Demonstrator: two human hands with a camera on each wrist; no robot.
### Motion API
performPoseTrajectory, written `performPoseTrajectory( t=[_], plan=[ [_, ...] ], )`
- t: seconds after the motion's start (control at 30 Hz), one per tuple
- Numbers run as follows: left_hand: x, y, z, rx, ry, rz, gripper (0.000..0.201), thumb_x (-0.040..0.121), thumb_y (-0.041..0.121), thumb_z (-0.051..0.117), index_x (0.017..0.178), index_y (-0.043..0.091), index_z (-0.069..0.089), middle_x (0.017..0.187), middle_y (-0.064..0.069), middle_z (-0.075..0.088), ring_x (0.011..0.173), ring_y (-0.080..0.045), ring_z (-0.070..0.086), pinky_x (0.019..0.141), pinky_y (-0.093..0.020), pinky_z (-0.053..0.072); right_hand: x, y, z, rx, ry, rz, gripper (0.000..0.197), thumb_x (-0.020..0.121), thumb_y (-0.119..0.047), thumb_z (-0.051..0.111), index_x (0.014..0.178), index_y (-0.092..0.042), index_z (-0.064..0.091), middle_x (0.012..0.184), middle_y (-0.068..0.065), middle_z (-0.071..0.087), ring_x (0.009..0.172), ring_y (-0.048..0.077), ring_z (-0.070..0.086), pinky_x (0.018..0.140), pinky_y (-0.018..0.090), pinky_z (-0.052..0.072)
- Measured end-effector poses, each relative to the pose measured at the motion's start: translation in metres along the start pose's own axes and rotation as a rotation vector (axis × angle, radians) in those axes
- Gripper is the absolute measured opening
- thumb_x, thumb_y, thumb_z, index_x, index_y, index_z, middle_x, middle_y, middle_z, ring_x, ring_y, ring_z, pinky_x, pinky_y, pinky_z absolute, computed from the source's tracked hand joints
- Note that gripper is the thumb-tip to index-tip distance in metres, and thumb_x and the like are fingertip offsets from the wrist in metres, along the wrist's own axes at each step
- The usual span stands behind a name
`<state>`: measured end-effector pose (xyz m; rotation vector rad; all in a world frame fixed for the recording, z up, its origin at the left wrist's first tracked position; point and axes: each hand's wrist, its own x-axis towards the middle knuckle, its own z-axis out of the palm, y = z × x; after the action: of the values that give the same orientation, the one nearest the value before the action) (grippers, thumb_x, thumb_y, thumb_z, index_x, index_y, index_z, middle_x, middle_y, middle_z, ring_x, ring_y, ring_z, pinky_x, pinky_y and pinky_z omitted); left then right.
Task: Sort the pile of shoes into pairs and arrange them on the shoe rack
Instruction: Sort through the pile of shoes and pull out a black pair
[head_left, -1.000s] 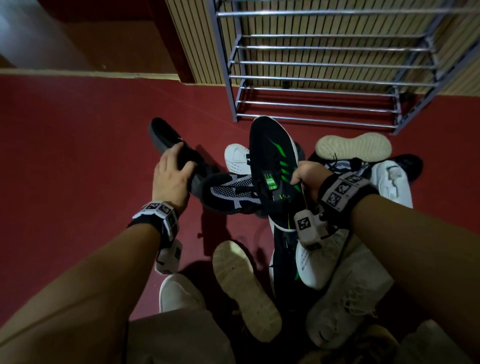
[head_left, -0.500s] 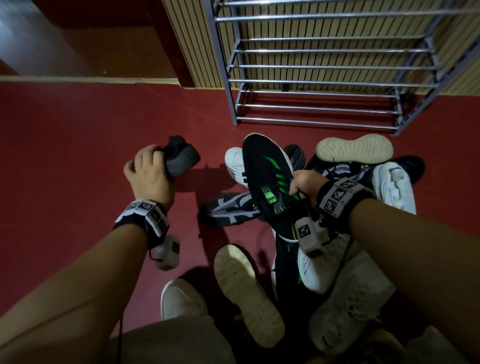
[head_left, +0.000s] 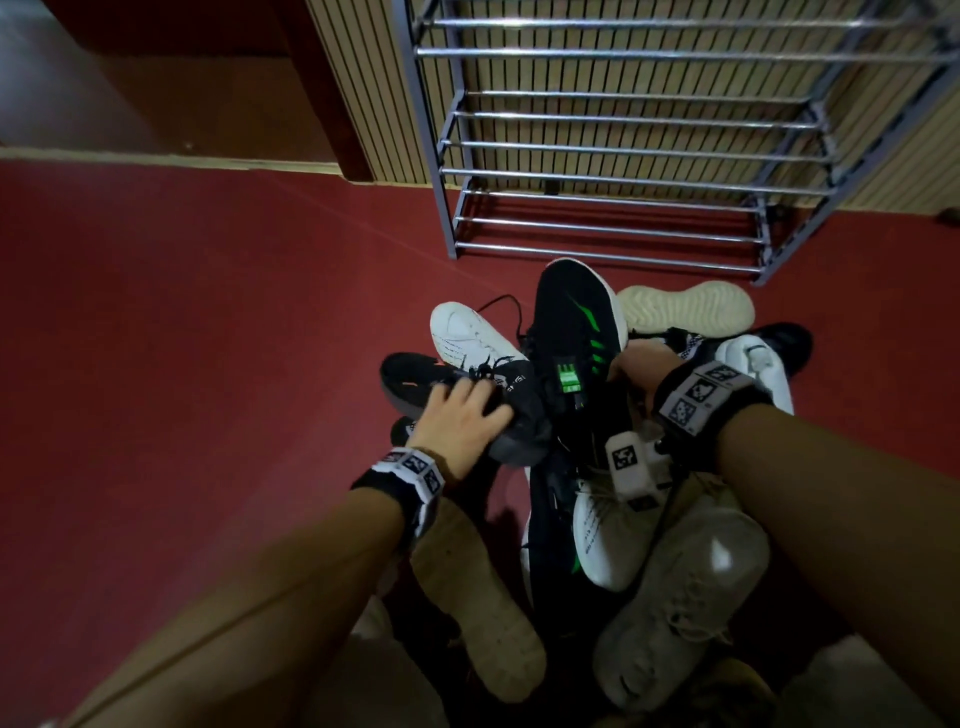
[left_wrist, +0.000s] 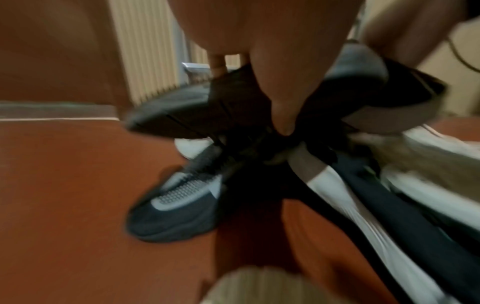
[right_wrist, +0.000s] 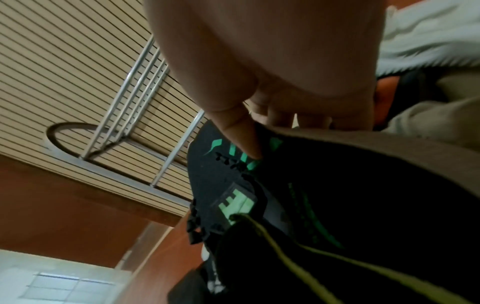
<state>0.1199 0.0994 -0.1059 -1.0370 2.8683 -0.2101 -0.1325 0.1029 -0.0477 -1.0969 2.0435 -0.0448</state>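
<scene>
My left hand (head_left: 462, 410) grips a dark grey shoe (head_left: 415, 376) by its heel end, just above the pile's left side. In the left wrist view my thumb (left_wrist: 281, 115) presses into that shoe (left_wrist: 182, 107), and a similar dark shoe with grey mesh (left_wrist: 179, 203) lies on the floor below. My right hand (head_left: 631, 364) holds a black shoe with green stripes (head_left: 574, 322), toe pointing at the rack. The right wrist view shows my thumb (right_wrist: 241, 139) on that shoe's side (right_wrist: 223, 185). The metal shoe rack (head_left: 613, 156) stands bare behind the pile.
A second black-and-green shoe (head_left: 550, 551) lies under my right wrist among white shoes (head_left: 470, 335), (head_left: 610, 540), a beige sneaker (head_left: 685, 597) and upturned cream soles (head_left: 685, 312), (head_left: 483, 608). Red floor (head_left: 208, 364) spreads to the left. A slatted wall backs the rack.
My left hand has carried the dark grey shoe from out on the left back to the pile, beside the black-and-green shoe. My right hand has kept its hold, barely moving.
</scene>
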Motion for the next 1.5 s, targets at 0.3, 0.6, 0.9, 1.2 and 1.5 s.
performPoseTrajectory(
  t=[0.3,0.6,0.9,1.2,1.5],
  plan=[
    [-0.01,-0.004,-0.001,-0.199,-0.31,0.137,0.082,0.059,0.028,0.075,0.133,0.019,0.041,0.143,-0.016,0.029,0.119,-0.03,0.04,0.098,-0.041,0.043,0.015,0.033,0.016,0.032,-0.057,0.028,0.039,0.095,-0.011,0.051,0.13,0.005,0.055,0.137,0.023,0.052,0.128,0.035,0.048,0.102,0.035,0.041],
    [-0.007,-0.024,0.006,-0.329,-0.133,-0.02,0.053,0.072,0.019,0.068,0.122,0.012,0.053,0.112,-0.009,0.053,0.095,-0.03,0.056,0.078,-0.041,0.051,0.019,0.032,0.016,0.085,-0.061,0.041,0.039,0.094,-0.013,0.053,0.129,0.003,0.056,0.136,0.022,0.052,0.128,0.034,0.048,0.098,0.032,0.042],
    [0.026,-0.017,-0.014,-0.52,-0.178,-0.217,0.032,0.08,0.016,0.056,0.111,0.016,0.064,0.108,-0.009,0.059,0.103,-0.034,0.053,0.087,-0.044,0.048,0.01,0.045,0.003,0.152,-0.042,0.027,0.042,0.092,-0.012,0.055,0.13,0.006,0.055,0.136,0.025,0.052,0.128,0.037,0.048,0.104,0.038,0.042],
    [0.033,0.048,-0.016,-0.246,-0.656,-0.04,0.032,0.091,0.041,0.051,0.115,0.029,0.068,0.123,0.0,0.065,0.115,-0.025,0.056,0.087,-0.031,0.04,-0.027,0.109,-0.023,0.21,0.033,0.071,0.041,0.094,-0.015,0.053,0.131,0.002,0.054,0.138,0.021,0.052,0.128,0.033,0.049,0.1,0.033,0.043],
    [0.031,0.07,0.0,-0.589,-0.774,-0.403,0.04,0.077,0.05,0.06,0.096,0.016,0.07,0.103,-0.011,0.071,0.093,-0.027,0.065,0.085,-0.034,0.051,-0.04,0.127,-0.022,0.25,-0.004,0.127,0.042,0.089,-0.015,0.057,0.127,0.0,0.058,0.135,0.019,0.055,0.125,0.033,0.052,0.062,0.022,0.042]
  ],
)
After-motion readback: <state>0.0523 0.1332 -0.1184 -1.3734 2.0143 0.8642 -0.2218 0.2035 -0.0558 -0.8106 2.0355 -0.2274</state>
